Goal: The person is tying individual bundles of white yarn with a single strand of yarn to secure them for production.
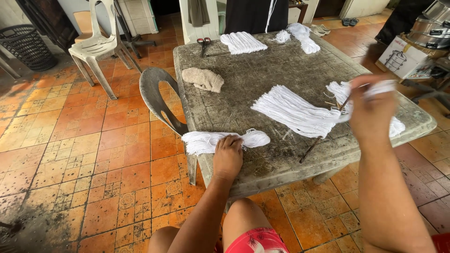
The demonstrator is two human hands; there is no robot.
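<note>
Your two hands work bundles of white string on a worn grey table (262,79).

Your left hand (228,157) lies palm down, fingers curled over a small bundle of white cotton strings (206,140) at the table's near edge. Your right hand (372,110), blurred, is raised and closed on a tuft of white strings (382,87), beside a larger fanned sheaf of white strings (293,112) lying across a thin dark stick (313,147). A beige cloth (203,78) lies further back.

One table (262,70), five white string bundles (293,112), one scissors (203,43), one beige cloth (203,79), two plastic chairs (99,44), one black basket (27,46), one thin stick (313,147)
</note>
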